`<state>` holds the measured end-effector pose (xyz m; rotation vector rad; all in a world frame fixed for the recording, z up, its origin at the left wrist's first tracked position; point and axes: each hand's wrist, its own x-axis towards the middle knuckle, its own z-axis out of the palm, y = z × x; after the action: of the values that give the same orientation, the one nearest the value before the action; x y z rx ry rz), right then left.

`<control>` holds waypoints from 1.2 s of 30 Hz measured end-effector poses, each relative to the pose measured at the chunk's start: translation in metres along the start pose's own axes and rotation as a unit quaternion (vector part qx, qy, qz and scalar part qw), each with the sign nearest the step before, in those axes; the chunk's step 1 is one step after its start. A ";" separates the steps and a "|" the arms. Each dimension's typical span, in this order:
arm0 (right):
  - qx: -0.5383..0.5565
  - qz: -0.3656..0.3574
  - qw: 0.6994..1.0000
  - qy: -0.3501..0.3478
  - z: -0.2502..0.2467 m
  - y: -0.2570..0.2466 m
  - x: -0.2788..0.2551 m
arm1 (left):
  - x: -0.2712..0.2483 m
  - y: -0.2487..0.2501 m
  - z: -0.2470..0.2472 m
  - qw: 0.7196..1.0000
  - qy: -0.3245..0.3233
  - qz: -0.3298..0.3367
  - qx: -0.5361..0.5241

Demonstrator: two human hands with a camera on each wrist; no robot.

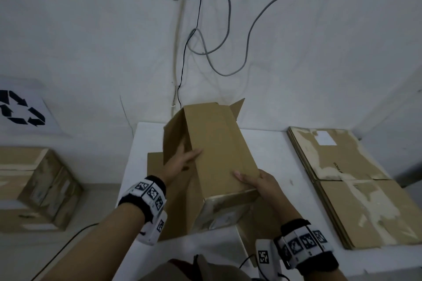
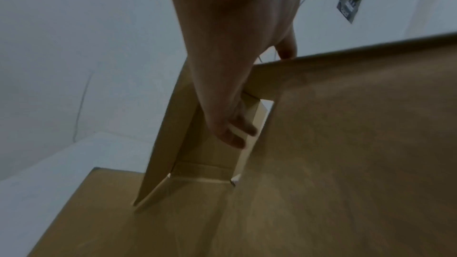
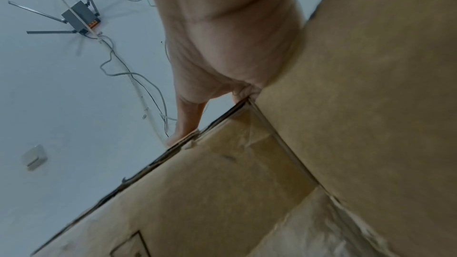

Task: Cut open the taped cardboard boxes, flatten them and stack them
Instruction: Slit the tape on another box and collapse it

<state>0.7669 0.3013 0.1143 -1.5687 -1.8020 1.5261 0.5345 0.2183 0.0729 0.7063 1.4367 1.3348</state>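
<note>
Right hand (image 1: 262, 183) grips box (image 1: 219, 150) near corner on bench (image 1: 141, 189); left hand (image 1: 182, 158) clasps its side panel. We judge: mid-flatten; flattened stack (image 1: 351, 180) done, taped boxes (image 1: 34, 187) remain.

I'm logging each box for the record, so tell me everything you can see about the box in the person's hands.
The box is plain brown cardboard, long, lying tilted on the white table, its far end open with flaps splayed. The near end bears shiny tape and a label. The left hand reaches in at its left side, thumb on the top panel; the right hand grips the near top corner. A loose flap spreads on the table beneath.
</note>
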 end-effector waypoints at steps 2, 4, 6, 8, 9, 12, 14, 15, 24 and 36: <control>0.013 0.004 1.000 0.002 -0.001 0.001 0.002 | -0.009 -0.010 0.007 0.998 -0.043 -0.033 0.028; 0.016 0.004 1.000 0.009 0.001 0.002 0.004 | -0.019 -0.012 0.008 0.997 -0.026 -0.046 0.052; 0.017 0.001 1.000 0.013 0.002 0.004 0.006 | -0.028 -0.010 -0.005 0.990 0.024 -0.050 0.126; 0.027 -0.007 1.000 0.007 0.002 0.004 0.009 | -0.048 -0.003 -0.024 0.965 0.084 -0.026 0.248; 0.034 -0.011 0.999 0.002 0.003 0.002 0.009 | -0.058 0.000 -0.033 0.948 0.090 -0.013 0.305; 0.039 -0.027 0.999 -0.015 0.006 -0.003 0.013 | -0.087 0.018 -0.039 0.903 0.052 -0.064 0.421; 0.036 -0.043 0.998 -0.028 0.014 -0.012 0.016 | -0.096 0.029 -0.029 0.887 0.011 -0.139 0.440; 0.035 -0.058 0.997 -0.029 0.019 -0.016 0.017 | -0.098 0.030 -0.020 0.895 -0.002 -0.160 0.416; -0.220 -0.163 0.961 -0.034 0.048 -0.022 0.047 | -0.040 -0.004 0.032 0.930 0.161 -0.010 0.329; -0.123 -0.013 0.992 0.039 0.082 0.101 0.100 | 0.000 -0.102 -0.032 0.951 0.207 -0.120 0.196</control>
<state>0.7210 0.3284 -0.0413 -1.6796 -2.0215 1.2505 0.5260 0.1847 -0.0288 0.4916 2.0931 1.0530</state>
